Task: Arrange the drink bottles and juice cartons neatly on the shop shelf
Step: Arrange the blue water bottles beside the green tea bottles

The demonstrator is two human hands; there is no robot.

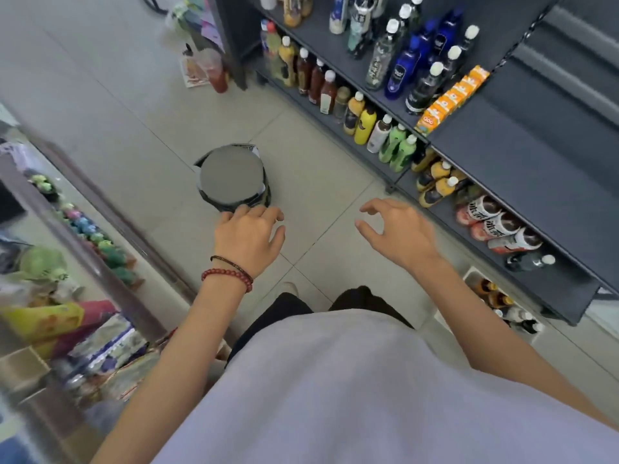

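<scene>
Shop floor (134, 112) below, my left grip (249, 236) and right grip (398, 232) both hang empty and loosely spread, the right one nearer those red-label bottles (495, 226) lying sideways on the low shelf (562, 286) to its right.

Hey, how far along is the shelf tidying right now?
Done: juice cartons stand in a row, blue bottles upright. In hand: nothing; left hand and right hand are open and empty. Left: red-and-white bottles and yellow bottles on the lower shelf lie on their sides.
</scene>
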